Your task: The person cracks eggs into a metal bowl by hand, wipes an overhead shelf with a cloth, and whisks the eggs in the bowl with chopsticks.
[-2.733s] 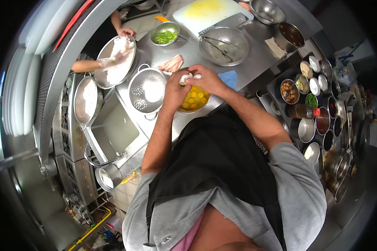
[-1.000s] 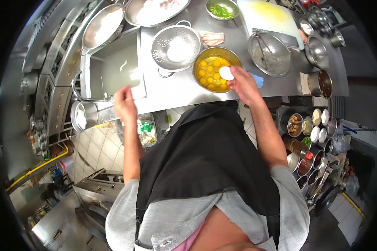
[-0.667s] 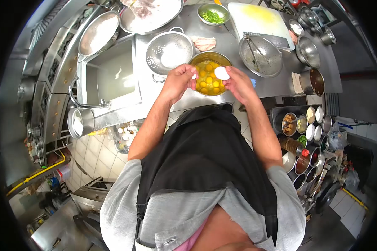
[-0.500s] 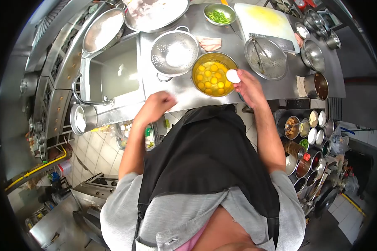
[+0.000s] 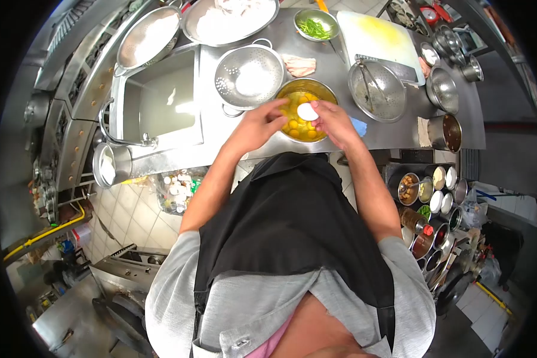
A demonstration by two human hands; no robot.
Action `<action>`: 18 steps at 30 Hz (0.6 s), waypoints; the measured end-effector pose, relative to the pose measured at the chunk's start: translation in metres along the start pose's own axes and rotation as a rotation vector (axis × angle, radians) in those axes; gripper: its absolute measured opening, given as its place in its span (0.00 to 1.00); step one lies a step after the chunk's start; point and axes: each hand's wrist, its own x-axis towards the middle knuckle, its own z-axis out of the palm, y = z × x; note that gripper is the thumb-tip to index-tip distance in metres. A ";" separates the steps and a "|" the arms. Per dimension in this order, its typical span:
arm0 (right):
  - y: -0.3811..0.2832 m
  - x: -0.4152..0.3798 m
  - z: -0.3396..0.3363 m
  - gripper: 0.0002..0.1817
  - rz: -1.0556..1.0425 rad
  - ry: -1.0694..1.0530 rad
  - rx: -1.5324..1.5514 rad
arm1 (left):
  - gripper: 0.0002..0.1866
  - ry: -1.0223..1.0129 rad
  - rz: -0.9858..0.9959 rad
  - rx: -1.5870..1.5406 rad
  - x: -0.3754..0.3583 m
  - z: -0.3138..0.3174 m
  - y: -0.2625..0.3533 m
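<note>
A white egg [image 5: 307,111] is in the fingers of my right hand [image 5: 335,124], held over a deep metal pot [image 5: 323,88]. Many cracked eggs with whole yolks [image 5: 295,126] lie in the pot. My left hand [image 5: 259,127] is at the pot's left rim, its fingers apart and reaching toward the egg, with nothing in them. Whether the shell is cracked I cannot make out. Left of the pot stands a metal colander [image 5: 249,77], and behind it lies a pale pink piece of meat [image 5: 299,65].
A sink [image 5: 161,101] with water is at the left. On the right are another colander [image 5: 377,90], a cutting board [image 5: 379,39] with a cleaver [image 5: 394,70], and a bowl of chopped greens [image 5: 316,25]. Below the counter sits a bag of eggshells [image 5: 176,190]; a blue cloth [image 5: 358,126] lies by my right hand.
My right hand has brought the egg leftward from the pot's right rim to over its middle. My left hand has come up and right from the counter's front edge to the pot.
</note>
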 end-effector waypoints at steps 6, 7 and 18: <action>0.001 0.006 -0.001 0.22 -0.085 0.071 -0.199 | 0.20 -0.135 -0.050 -0.037 0.055 0.032 -0.017; 0.006 0.007 -0.003 0.22 -0.182 0.085 -0.288 | 0.21 -0.116 -0.040 -0.035 0.057 0.033 -0.019; 0.021 0.013 -0.002 0.24 -0.285 0.274 -0.712 | 0.20 -0.112 0.029 0.156 0.066 0.048 -0.032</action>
